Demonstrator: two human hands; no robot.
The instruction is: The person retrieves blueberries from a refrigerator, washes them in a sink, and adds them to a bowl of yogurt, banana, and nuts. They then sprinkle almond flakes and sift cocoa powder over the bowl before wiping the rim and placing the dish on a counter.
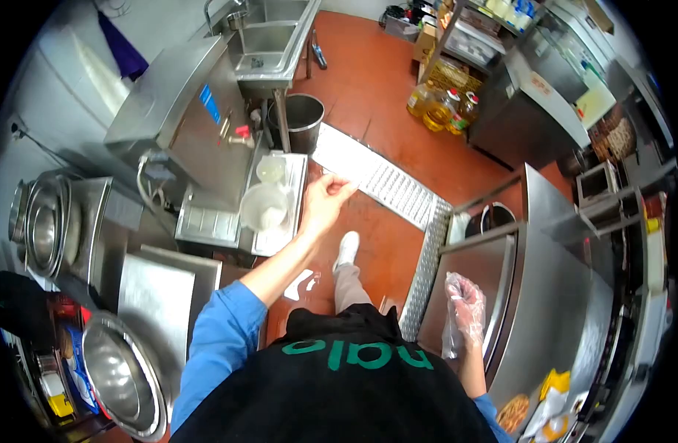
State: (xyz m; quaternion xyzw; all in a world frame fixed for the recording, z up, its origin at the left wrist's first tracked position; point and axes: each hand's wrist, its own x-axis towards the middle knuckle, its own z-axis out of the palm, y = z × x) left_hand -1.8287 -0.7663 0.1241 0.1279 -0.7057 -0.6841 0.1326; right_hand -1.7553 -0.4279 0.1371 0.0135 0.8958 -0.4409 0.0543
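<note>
My left hand [326,207] is bare and reaches forward above the floor. Its thumb and fingers come together in a pinch; anything between them is too small to make out. Closest to it are a translucent plastic tub [265,208] and a smaller clear container [271,168], both on a white tray [295,177] below a steel water boiler [206,133]. A loose clear plastic glove [454,284] covers my right hand [468,308], which is low on the right beside a steel counter. Its fingers are curled in, and crinkled film hangs along its left side.
A steel sink [269,44] and a dark bin [309,114] stand ahead. Metal grating [387,184] crosses the wet red floor [354,103]. Oil bottles [439,111] sit near shelving. Steel bowls [121,373] lie at left; the steel counter [538,295] runs along the right.
</note>
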